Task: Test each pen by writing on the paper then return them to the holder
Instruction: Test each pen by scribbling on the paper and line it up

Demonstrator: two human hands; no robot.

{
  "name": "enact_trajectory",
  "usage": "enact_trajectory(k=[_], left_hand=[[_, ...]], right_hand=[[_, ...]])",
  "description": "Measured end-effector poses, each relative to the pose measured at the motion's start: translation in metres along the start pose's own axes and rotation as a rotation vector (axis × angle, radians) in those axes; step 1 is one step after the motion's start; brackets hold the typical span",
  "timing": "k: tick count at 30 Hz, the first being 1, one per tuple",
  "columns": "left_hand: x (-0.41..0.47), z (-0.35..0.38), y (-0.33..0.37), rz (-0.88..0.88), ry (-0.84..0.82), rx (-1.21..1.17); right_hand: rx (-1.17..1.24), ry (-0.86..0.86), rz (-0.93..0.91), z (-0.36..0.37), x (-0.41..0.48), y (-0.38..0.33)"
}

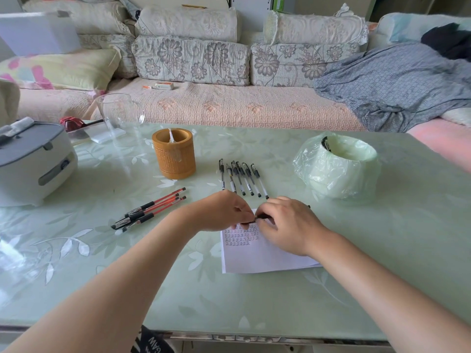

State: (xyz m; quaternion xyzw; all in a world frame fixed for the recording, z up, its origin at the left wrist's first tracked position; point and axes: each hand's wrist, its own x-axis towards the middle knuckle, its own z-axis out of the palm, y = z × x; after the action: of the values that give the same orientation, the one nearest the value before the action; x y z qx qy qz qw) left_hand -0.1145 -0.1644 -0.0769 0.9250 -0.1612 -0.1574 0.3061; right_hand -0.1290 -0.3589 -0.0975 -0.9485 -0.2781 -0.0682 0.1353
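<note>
At the left of the frame, a cluster of red pens [153,210] lies flat on the tabletop [204,301], pointing up and to the right. Above and just right of them stands the holder [174,154], upright and open-topped. No pen of either colour shows in it. Right of the holder, near frame centre, a row of black pens [242,178] lies side by side, apart from the holder.

Below that row, both hands meet over the upper edge of the paper [254,258], which carries several lines of test marks. The left hand [219,212] has its fingers [240,207] curled, pinching the left end of one black pen [258,218]. The right hand [288,225] wraps its fingers round the barrel, and the far end of the pen shows just beyond its knuckles. Most of the pen is hidden, so we cannot tell whether the cap is on or off.

We judge the step in hand to be handling the cap of this pen. To do it well:

1. We hold the barrel steady with the right hand and move only the cap end.
2. We pull or push straight along the pen axis, without bending.
3. We keep the tip clear of the existing marks.
4. We write on the blank lower part of the paper.
5. We put each tested pen into the holder, not back into a row.
</note>
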Motion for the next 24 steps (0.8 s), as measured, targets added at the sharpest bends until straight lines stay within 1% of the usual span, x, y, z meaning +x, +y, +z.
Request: enact_trajectory(k=[5,8,12,17,19,21,24], left_hand=[[-0.005,0.009,0.005,-0.024,-0.119,-0.112],[-0.006,0.012,0.007,-0.018,-0.182,-0.208],[-0.006,0.014,0.009,-0.011,-0.198,-0.257],[-0.005,0.018,0.007,-0.043,-0.166,-0.227],[-0.003,0.017,0.007,-0.048,-0.128,-0.183],[0.0,0.015,0.006,-0.055,-0.062,-0.1],[0.003,0.005,-0.001,-0.067,0.101,-0.007]], right_hand=[[-0.198,-0.051,-0.026,0.004,-0.005,-0.002],[-0.219,-0.023,-0.049,0.005,-0.008,-0.003],[-0.233,-0.034,-0.024,0.003,-0.008,-0.005],[-0.169,-0.054,0.038,0.011,-0.008,-0.004],[-0.137,-0.069,0.047,0.013,-0.007,-0.003],[-0.054,-0.107,0.089,0.012,-0.005,-0.002],[0.183,-0.109,0.13,0.011,-0.001,0.0]])
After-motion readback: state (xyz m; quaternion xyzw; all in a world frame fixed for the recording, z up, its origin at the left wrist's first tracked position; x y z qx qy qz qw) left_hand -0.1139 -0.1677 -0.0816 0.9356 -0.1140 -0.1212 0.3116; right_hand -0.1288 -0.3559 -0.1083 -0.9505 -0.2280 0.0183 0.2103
